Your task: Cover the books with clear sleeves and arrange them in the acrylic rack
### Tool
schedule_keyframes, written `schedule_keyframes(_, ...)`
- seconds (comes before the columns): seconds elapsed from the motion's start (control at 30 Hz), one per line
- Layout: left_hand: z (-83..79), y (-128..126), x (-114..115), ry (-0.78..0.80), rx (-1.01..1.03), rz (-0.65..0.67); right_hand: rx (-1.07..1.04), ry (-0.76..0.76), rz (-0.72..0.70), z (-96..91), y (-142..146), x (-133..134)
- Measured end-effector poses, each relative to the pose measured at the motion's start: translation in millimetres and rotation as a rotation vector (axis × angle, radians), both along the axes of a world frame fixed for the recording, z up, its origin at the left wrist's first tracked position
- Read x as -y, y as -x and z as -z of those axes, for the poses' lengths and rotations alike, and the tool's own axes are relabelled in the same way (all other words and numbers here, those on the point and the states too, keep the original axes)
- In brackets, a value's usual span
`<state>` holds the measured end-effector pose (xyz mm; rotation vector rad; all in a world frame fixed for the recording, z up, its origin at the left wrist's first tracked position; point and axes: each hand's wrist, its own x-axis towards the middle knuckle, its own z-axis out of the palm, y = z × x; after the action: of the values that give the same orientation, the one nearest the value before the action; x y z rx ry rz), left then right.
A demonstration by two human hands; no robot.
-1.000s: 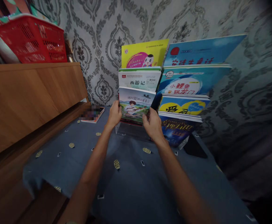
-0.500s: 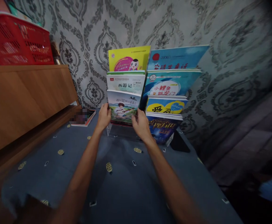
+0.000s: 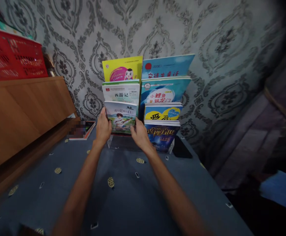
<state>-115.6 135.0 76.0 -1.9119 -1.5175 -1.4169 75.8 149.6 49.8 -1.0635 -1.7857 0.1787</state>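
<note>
My left hand (image 3: 103, 127) grips the left edge of a book (image 3: 122, 119) with a guitar player on its cover. My right hand (image 3: 141, 135) pinches the same book at its lower right edge, thumb toward the cover. The book stands upright, leaning back, at the front of the left column of a clear stand (image 3: 124, 141). Behind it rise a pale green book (image 3: 121, 93) and a yellow book (image 3: 123, 67). The right column holds a dark blue book (image 3: 161, 135), a yellow-and-blue book (image 3: 162, 113), a teal book (image 3: 166, 88) and a blue book (image 3: 168, 65).
Patterned wallpaper (image 3: 155, 36) backs the table, covered by a dark blue pineapple-print cloth (image 3: 125, 203). Another book (image 3: 80, 131) lies flat at left, by a wooden cabinet (image 3: 27, 114) bearing a red basket (image 3: 15, 59). A black flat object (image 3: 182, 147) lies right of the stand.
The view has shifted, so the stand and books appear farther left. My left hand has come farther round the book's edge, its thumb now at the cover. My right hand stays at the right edge.
</note>
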Motion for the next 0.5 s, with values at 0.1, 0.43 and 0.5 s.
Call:
schedule_keyframes(0.1, -15.0, -5.1, 5.9, -0.063, -0.091, -0.040, 0.008, 0.028, 0.004, -1.8, 1.3, 1.9)
schedule_keyframes(0.43, -31.1, -6.1, 2.5, -0.054, -0.166, -0.022, 0.055, 0.079, -0.006, -6.2, -0.3, 7.3)
schedule_keyframes(0.5, -30.1, -5.9, 2.3, -0.048, -0.159, -0.004, 0.067, 0.092, -0.004, -7.5, -0.7, 8.3)
